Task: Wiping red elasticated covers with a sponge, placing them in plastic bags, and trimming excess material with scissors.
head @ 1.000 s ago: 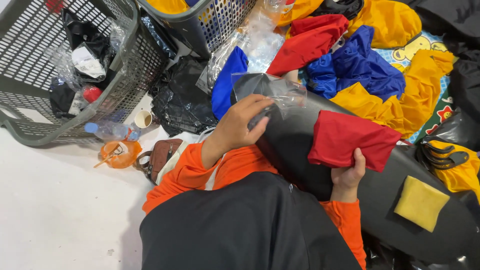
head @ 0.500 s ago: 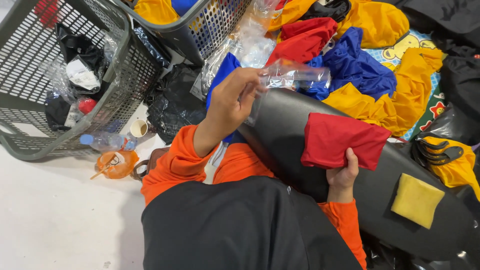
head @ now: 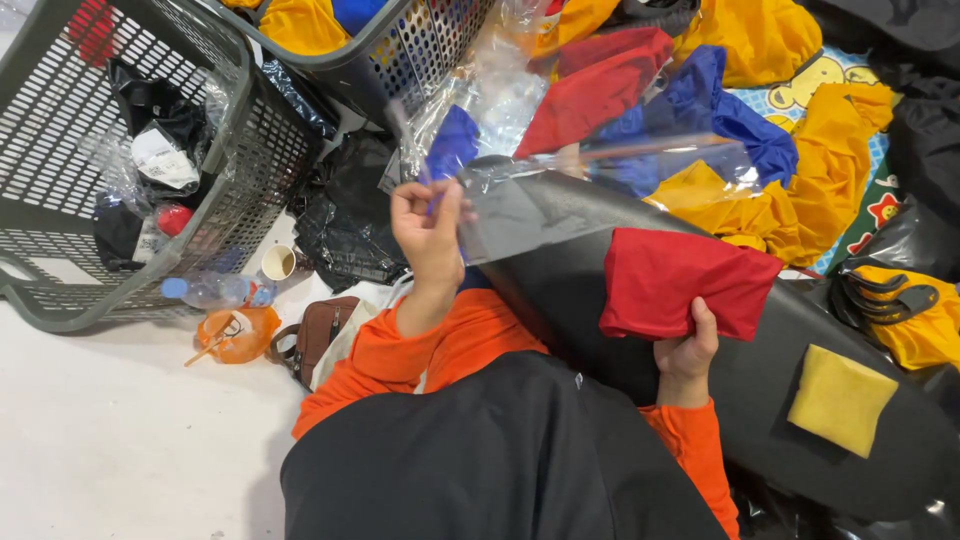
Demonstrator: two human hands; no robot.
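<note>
Left hand [head: 430,225] fingers pinch clear plastic bag [head: 600,185] above black board [head: 760,400]; right hand [head: 685,345] grips folded red cloth [head: 685,280] there. I fear bag slipping: thin pinch, slick film.

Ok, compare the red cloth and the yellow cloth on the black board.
The red cloth is larger and loosely folded with soft creases; the yellow cloth is a small, flat square. The right hand grips the red cloth's lower edge, while the yellow cloth lies untouched. Both rest on the black board.
</note>
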